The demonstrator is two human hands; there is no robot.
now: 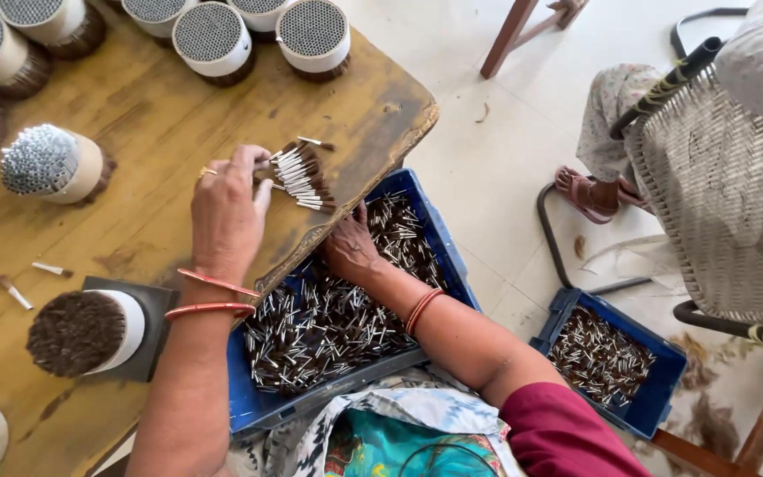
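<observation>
My left hand (227,208), with two orange bangles at the wrist, rests on the wooden table (161,132). Its fingertips pinch the end of a fanned row of small brown sticks with silver tips (302,178) lying near the table's edge. My right hand (351,249) reaches down into a blue crate (249,406) full of the same loose sticks (328,322), just under the table's edge. Its fingers are buried among the sticks, so their grip is hidden.
Round bundles of sticks in white bands (214,40) stand along the table's far side, one lies at the left (50,163), another on a dark block (90,329). A second blue crate (611,362) sits on the floor beside a woven chair (726,194) and another person's sandalled foot (586,190).
</observation>
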